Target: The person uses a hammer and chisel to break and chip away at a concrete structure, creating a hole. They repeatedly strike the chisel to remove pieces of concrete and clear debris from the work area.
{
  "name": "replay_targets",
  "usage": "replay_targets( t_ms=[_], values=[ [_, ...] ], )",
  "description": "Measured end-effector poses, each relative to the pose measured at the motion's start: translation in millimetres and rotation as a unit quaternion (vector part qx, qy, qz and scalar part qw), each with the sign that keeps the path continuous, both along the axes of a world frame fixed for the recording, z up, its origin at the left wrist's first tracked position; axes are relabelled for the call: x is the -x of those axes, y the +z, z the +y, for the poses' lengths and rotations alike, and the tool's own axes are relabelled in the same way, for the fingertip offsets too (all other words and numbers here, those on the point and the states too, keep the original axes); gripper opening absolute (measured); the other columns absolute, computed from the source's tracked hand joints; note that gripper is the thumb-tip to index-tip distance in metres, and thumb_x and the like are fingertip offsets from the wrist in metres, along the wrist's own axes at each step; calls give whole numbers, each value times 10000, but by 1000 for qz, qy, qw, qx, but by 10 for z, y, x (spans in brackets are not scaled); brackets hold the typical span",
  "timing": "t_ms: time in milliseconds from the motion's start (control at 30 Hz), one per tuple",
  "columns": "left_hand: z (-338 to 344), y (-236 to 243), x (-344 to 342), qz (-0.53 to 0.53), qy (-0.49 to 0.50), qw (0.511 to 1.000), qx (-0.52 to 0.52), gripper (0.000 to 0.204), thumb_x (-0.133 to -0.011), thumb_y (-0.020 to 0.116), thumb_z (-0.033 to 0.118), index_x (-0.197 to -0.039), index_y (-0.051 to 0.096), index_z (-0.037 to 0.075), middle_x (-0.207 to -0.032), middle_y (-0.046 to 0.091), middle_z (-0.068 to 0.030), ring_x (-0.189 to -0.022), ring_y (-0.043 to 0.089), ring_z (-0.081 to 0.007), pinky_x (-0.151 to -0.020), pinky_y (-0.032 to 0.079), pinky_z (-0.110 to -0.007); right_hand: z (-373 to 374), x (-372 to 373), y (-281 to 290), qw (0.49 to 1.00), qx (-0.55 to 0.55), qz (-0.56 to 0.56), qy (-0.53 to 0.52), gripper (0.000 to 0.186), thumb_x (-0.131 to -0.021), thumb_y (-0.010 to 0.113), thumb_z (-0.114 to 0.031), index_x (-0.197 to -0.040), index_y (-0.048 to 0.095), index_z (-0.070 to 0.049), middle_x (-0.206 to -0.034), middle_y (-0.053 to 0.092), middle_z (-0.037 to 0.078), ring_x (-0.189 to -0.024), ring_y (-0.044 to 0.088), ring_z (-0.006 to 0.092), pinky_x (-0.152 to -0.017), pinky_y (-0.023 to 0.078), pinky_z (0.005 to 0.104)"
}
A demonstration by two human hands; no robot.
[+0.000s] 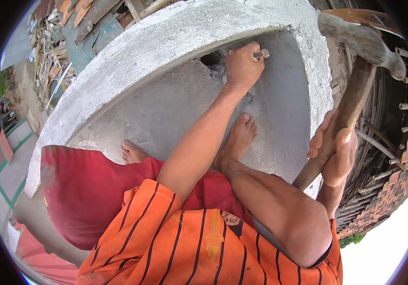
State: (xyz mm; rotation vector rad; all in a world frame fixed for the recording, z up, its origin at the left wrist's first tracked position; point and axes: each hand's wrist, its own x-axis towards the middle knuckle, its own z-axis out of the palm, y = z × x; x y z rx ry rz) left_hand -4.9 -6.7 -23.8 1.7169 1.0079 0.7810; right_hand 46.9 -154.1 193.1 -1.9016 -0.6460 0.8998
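My left hand (243, 66) is closed in a fist around a metal chisel (262, 54), whose blunt end sticks out past the thumb side. Its other end is hidden by the fist. Just left of that fist, a dark round hole (210, 58) with a rough broken edge opens in the grey concrete floor (156, 99). Raised at the right, a hammer (351, 107) with a wooden handle and a worn metal head is gripped by my right hand (335, 149). The hammer head is well apart from the chisel.
A thick concrete parapet (132, 52) curves around the far side and meets a wall (315, 71) at the right. My bare feet (239, 137) stand on the concrete inside it. Beyond lie scrap wood (56, 50), a tiled roof (380, 204) and, far below left, a green-edged structure (11, 152).
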Motion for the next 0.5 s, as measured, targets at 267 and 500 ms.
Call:
replay_targets(
  t_ms=[267, 500],
  values=[
    [43, -21, -31, 5, 17, 999, -29, 131, -752, 618, 55, -652, 547, 6, -507, 507, -125, -424, 445, -172, -457, 364, -344, 39, 13, -52, 1000, -8, 4, -29, 597, -889, 486, -629, -879, 460, -32, -578, 470, 26, -471, 466, 111, -432, 391, 250],
    [21, 0, 15, -14, 12, 1000, -10, 162, -745, 632, 53, -643, 515, 5, -501, 476, -147, -423, 407, -241, -462, 368, -341, 111, 9, 103, 999, 8, -11, 40, 601, -906, 453, -612, -927, 490, -13, -631, 499, 58, -502, 515, 125, -460, 421, 237]
  ],
)
